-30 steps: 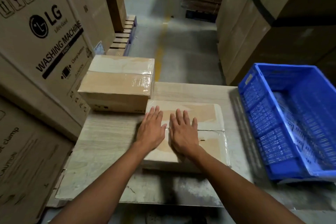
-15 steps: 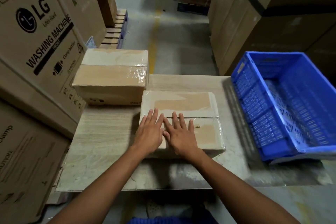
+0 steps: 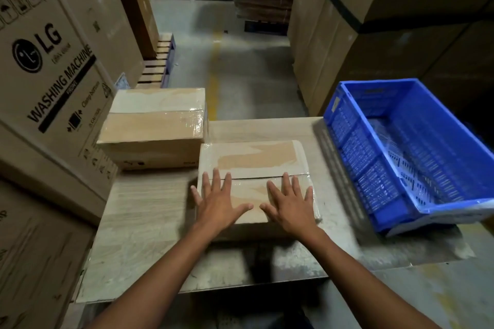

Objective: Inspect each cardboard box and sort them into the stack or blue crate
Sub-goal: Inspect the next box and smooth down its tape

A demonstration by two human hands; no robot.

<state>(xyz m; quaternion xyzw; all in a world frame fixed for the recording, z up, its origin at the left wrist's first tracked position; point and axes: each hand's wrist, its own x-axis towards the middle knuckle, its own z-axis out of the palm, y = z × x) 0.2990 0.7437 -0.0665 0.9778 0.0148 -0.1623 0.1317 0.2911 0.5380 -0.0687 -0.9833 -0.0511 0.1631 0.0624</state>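
Right now your left hand and right hand lie flat, fingers spread, on the glossy film-wrapped flat cardboard box, between the taller taped box and the ribbed blue plastic crate.

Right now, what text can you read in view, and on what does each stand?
"LG": large carton on the left.
"WASHING MACHINE": same carton.
Its smaller print and handling symbols: too blurred to read.
Print on the rear box front and the label on the blue crate: too small to read.
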